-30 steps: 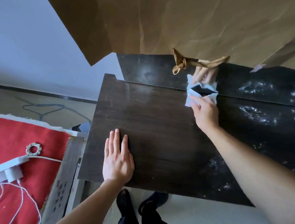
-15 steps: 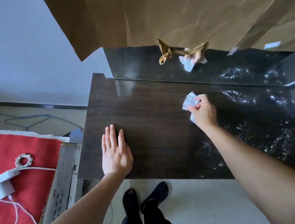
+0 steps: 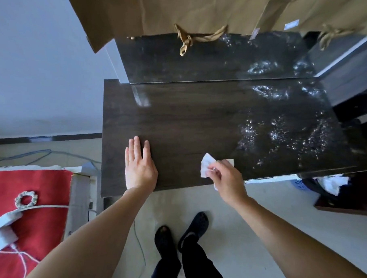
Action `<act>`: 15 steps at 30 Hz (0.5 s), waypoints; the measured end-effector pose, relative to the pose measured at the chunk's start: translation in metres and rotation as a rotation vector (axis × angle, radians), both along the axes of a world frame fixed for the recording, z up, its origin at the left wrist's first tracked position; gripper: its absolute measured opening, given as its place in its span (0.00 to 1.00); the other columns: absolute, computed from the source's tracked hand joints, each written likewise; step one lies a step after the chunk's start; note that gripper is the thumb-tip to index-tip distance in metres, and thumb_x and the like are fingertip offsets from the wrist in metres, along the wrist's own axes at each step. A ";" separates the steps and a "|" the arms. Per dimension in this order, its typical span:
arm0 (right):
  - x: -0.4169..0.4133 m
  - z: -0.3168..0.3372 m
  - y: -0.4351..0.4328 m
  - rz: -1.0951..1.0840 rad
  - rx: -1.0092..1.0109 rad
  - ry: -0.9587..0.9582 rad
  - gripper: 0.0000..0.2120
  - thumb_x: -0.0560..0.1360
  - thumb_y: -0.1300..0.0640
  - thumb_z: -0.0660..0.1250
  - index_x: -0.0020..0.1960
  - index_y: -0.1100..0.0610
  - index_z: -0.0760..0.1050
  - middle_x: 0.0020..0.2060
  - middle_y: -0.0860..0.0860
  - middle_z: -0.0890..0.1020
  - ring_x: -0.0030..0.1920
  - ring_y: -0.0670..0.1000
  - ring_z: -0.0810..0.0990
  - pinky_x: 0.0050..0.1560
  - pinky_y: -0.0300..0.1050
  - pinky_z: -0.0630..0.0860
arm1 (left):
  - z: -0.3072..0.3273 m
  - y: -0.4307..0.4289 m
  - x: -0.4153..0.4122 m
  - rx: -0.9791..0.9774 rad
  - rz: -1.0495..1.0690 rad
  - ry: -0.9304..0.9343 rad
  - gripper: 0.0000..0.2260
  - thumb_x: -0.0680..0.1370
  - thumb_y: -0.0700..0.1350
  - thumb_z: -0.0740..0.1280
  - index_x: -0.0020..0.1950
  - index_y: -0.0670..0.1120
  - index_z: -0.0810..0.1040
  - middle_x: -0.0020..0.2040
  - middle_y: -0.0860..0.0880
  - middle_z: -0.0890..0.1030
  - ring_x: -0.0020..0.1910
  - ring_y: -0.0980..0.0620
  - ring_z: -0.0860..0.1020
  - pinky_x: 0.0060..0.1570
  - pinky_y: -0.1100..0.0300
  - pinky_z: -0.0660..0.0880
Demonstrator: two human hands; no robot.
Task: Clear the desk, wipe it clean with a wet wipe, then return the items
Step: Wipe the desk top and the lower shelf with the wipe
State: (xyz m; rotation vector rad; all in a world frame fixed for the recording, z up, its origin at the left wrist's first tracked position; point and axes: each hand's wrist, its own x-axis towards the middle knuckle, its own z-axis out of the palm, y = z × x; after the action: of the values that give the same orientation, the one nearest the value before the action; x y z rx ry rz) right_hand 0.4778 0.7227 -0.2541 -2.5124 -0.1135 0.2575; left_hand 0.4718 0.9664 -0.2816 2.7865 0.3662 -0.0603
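- Head view. A brown paper bag [image 3: 184,10] hangs over the far edge of the desk [image 3: 189,122]. Its twisted paper handle [image 3: 189,39] droops in front of a glossy dark back panel [image 3: 202,62].
- Left of the desk is a red cloth [image 3: 29,184] carrying a small beaded ring [image 3: 26,199] and white plugs with cords [image 3: 2,219]. Dark shoes [image 3: 195,227] are on the pale floor near the desk's front edge.
- The left hand [image 3: 140,168] lies flat on the near left of the desk, palm down with fingers straight and together, holding nothing.
- The right hand [image 3: 229,180] has its fingers curled round a crumpled white wet wipe [image 3: 206,164], which it presses on the near edge, right of centre.
- The desk is dark wood-grain laminate, rectangular. Its right half glistens with wet speckles [image 3: 284,130], while the left half looks matt.
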 end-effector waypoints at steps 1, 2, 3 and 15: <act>0.007 0.000 -0.010 -0.157 -0.010 -0.011 0.07 0.74 0.58 0.68 0.51 0.58 0.77 0.41 0.52 0.79 0.43 0.56 0.80 0.44 0.47 0.72 | 0.002 0.000 -0.004 0.012 -0.021 0.022 0.23 0.78 0.38 0.56 0.74 0.39 0.62 0.76 0.37 0.55 0.76 0.39 0.50 0.75 0.47 0.47; 0.011 0.000 -0.014 -0.297 -0.022 -0.018 0.10 0.74 0.57 0.68 0.54 0.59 0.74 0.42 0.53 0.80 0.44 0.58 0.80 0.44 0.48 0.72 | 0.003 -0.001 -0.009 0.020 -0.039 0.034 0.24 0.78 0.38 0.56 0.74 0.40 0.60 0.77 0.38 0.53 0.77 0.40 0.48 0.76 0.48 0.46; 0.012 0.000 -0.008 -0.384 -0.034 -0.026 0.12 0.74 0.57 0.68 0.56 0.59 0.72 0.43 0.54 0.81 0.45 0.59 0.79 0.44 0.49 0.71 | 0.006 -0.003 -0.013 0.024 -0.052 0.040 0.25 0.77 0.37 0.57 0.75 0.40 0.60 0.77 0.38 0.53 0.77 0.40 0.48 0.76 0.49 0.45; 0.021 -0.004 -0.100 -0.596 -0.081 -0.034 0.09 0.74 0.60 0.68 0.52 0.61 0.77 0.48 0.62 0.79 0.50 0.62 0.77 0.48 0.50 0.71 | 0.023 -0.056 -0.007 -0.040 -0.207 0.011 0.20 0.73 0.35 0.61 0.66 0.39 0.72 0.72 0.36 0.65 0.73 0.37 0.59 0.72 0.46 0.57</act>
State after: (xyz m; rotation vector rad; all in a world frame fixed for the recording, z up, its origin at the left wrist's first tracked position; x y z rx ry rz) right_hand 0.4988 0.6229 -0.2582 -2.4982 0.6337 -0.0267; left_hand 0.4647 0.9101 -0.2591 2.7755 0.0770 -0.1301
